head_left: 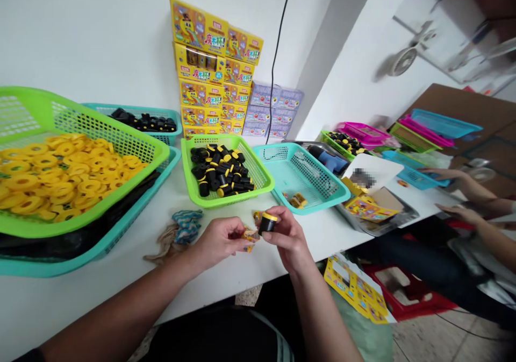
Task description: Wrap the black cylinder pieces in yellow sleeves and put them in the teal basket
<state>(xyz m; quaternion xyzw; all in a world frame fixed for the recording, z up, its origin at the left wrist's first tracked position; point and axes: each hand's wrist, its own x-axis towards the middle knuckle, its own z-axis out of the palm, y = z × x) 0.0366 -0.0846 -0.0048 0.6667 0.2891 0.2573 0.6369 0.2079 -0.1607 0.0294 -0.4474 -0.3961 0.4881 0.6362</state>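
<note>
I hold a small black cylinder (pixel 267 224) between the thumb and fingertips of my right hand (pixel 284 239), closed around it just above the near part of the white table (pixel 242 276). My left hand (pixel 220 241) is right beside it, fingers pinched on a little printed yellow piece (pixel 250 236) that nearly touches the cylinder. A crumpled blue cloth (pixel 187 225) lies just left of my left hand. Behind my hands sits a green basket (pixel 187 174) of matching cylinders, with a teal basket (pixel 342 192) to its right holding a few yellow packs (pixel 297 200). A big green basket (pixel 133 182) of yellow rings (pixel 60 174) fills the far left. The cylinder is short, black, with a yellow cap on top. The table edge runs just under my wrists; a strip of bare tabletop lies between the baskets and my hands. Another person's hands (pixel 459 211) rest well off to the right.
</note>
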